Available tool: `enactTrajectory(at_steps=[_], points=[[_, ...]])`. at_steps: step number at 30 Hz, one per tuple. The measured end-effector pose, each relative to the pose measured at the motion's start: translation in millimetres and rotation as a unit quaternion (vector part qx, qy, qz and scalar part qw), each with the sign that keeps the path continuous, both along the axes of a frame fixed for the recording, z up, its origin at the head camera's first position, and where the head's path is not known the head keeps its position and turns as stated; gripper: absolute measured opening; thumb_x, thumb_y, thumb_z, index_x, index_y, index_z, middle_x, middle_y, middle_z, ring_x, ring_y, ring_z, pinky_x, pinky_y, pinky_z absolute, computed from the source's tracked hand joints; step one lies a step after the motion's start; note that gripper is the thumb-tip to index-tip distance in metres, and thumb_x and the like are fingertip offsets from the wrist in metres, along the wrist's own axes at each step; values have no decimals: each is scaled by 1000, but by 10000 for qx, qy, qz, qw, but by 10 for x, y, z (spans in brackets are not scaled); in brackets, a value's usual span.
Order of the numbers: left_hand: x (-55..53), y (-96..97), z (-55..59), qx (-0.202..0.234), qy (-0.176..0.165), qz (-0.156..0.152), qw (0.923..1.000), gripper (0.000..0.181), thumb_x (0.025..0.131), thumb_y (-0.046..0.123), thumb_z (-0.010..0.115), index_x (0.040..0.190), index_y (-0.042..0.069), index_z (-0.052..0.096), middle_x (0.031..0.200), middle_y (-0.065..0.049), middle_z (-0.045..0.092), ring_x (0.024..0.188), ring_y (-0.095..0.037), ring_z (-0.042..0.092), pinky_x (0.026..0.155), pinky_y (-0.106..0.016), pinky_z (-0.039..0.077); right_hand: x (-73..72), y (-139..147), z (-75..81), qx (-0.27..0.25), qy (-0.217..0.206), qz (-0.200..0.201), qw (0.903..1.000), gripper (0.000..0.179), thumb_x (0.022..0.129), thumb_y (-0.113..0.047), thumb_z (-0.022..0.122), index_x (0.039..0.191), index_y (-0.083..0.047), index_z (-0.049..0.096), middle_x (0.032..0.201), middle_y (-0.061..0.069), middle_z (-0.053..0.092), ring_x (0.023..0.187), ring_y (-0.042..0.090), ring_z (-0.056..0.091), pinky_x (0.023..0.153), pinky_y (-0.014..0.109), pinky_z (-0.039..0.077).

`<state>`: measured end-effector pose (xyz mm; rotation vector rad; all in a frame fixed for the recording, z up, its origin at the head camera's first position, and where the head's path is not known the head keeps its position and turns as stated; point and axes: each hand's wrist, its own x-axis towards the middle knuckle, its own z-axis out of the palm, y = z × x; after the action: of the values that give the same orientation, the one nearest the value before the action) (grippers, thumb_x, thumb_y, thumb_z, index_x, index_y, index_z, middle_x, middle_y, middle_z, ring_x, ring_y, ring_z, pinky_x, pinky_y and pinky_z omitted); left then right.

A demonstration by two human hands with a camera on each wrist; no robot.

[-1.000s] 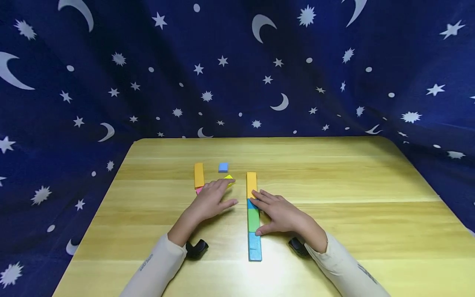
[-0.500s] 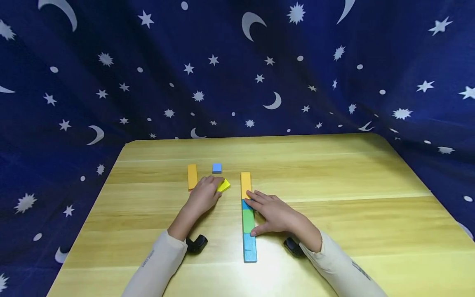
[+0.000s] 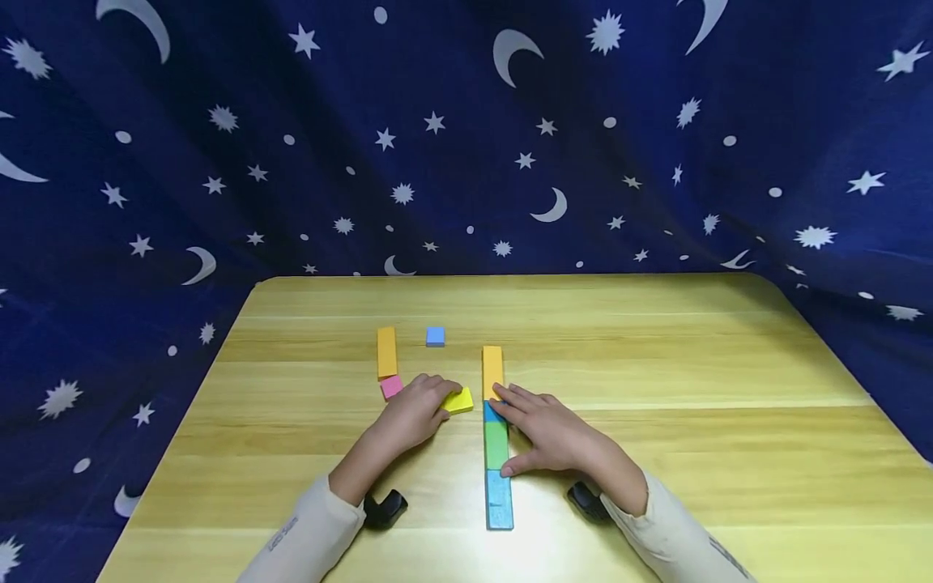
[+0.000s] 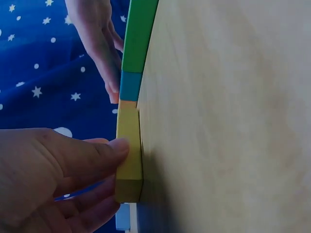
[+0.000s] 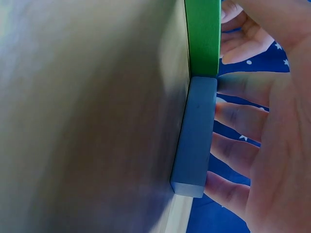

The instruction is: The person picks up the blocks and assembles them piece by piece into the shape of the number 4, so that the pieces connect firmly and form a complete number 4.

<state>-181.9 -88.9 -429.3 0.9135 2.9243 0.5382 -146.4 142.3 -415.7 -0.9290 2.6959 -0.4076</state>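
Observation:
My left hand (image 3: 414, 411) pinches a yellow block (image 3: 459, 402) just left of a straight row of blocks; in the left wrist view the thumb lies on its side. From far to near, the row has an orange block (image 3: 492, 371), a short blue block (image 3: 493, 412), a green block (image 3: 496, 445) and a light blue block (image 3: 499, 500). Spread along the row's right side is my right hand (image 3: 551, 435). Its index finger reaches the orange and short blue blocks, and its thumb touches where green meets light blue. The right wrist view shows straight fingers along the blocks.
Behind the left hand lie a pink block (image 3: 391, 387), a second orange block (image 3: 386, 353) and a small blue block (image 3: 435, 337) on the wooden table (image 3: 656, 356). A dark blue curtain (image 3: 452, 154) with moons and stars hangs past the far edge.
My left hand has closed its fingers on the yellow block and drawn it nearer, toward the row. The pink block has come into fuller view. My right hand has stayed at the row.

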Motion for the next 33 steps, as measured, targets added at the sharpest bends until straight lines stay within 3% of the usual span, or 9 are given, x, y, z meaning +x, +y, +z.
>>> enactTrajectory(at_steps=[9, 19, 24, 33], points=[[47, 64, 25, 141, -244, -220, 9994, 35, 81, 7, 66, 116, 9, 60, 114, -6, 63, 103, -22, 56, 86, -36, 49, 24, 49, 17, 18, -26, -66, 10000, 91, 72, -61, 62, 141, -9, 33, 151, 9, 22, 138, 31, 21, 104, 51, 28], [100, 33, -4, 382, -357, -159, 9985, 36, 80, 6, 68, 114, 9, 60, 113, -6, 64, 104, -22, 56, 90, -39, 47, 20, -2, 36, 195, -88, -11, 9998, 91, 73, -62, 61, 142, -11, 32, 152, 5, 20, 139, 27, 20, 106, 48, 27], [104, 102, -10, 451, -314, -373, 9978, 35, 80, 5, 67, 113, 8, 61, 112, -6, 64, 103, -23, 57, 90, -38, 46, 39, 35, 42, 231, -141, -103, 9996, 91, 72, -62, 61, 142, -12, 32, 152, 5, 20, 139, 26, 20, 106, 48, 27], [100, 77, -24, 312, -218, -389, 9985, 33, 82, 7, 65, 114, 10, 61, 113, -3, 64, 103, -20, 56, 90, -35, 47, 36, -5, 50, 97, -208, -138, 9996, 91, 71, -59, 64, 142, -10, 33, 152, 7, 21, 139, 30, 21, 105, 50, 27]])
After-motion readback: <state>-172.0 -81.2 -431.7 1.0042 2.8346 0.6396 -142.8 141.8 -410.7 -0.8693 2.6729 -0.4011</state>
